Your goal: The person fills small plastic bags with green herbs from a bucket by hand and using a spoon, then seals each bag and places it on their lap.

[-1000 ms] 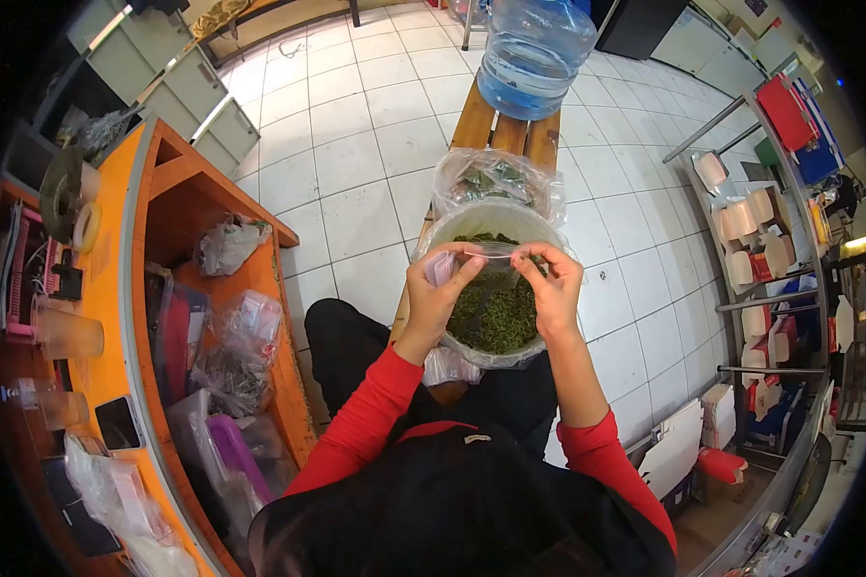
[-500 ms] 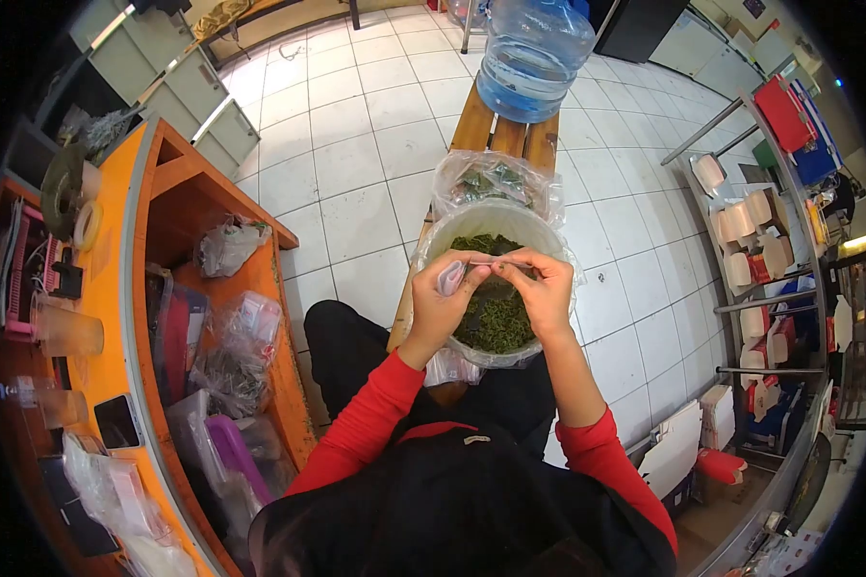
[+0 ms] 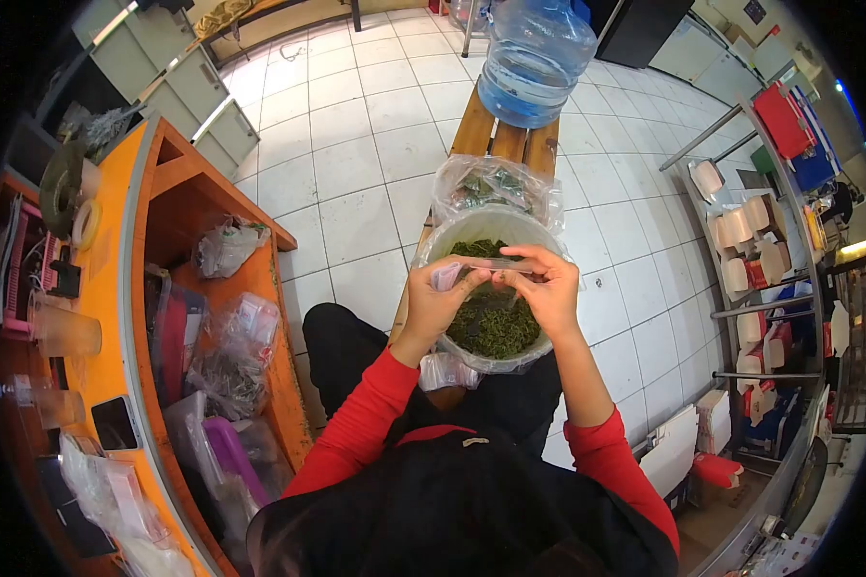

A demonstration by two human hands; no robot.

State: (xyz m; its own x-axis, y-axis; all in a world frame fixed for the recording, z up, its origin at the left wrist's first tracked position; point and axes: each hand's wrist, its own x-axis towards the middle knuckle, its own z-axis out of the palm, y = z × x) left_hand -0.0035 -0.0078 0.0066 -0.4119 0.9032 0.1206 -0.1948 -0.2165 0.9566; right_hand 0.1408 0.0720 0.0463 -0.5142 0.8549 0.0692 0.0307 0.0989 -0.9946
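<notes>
A small clear plastic bag (image 3: 500, 264) stretches between my two hands above a tub lined with a clear bag (image 3: 546, 229). My left hand (image 3: 433, 306) is closed on the bag's left end, and a folded whitish plastic bundle (image 3: 445, 277) shows in its curled fingers. My right hand (image 3: 551, 293) pinches the bag's other end between thumb and fingers, the outer fingers lifted. Below them, dark green chopped leaves (image 3: 496, 329) fill the tub. Part of the leaves is hidden by the hands.
Behind the tub, a clear plastic bag with green contents (image 3: 496, 188) and a large blue water jug (image 3: 534, 72) stand on a wooden bench (image 3: 476, 125). An orange counter (image 3: 130, 260) with cups is on the left. To the right, a metal rack (image 3: 765, 308) holds food boxes.
The small plastic bag is now drawn out wider between my hands. My right hand has shifted slightly right, its outer fingers more extended.
</notes>
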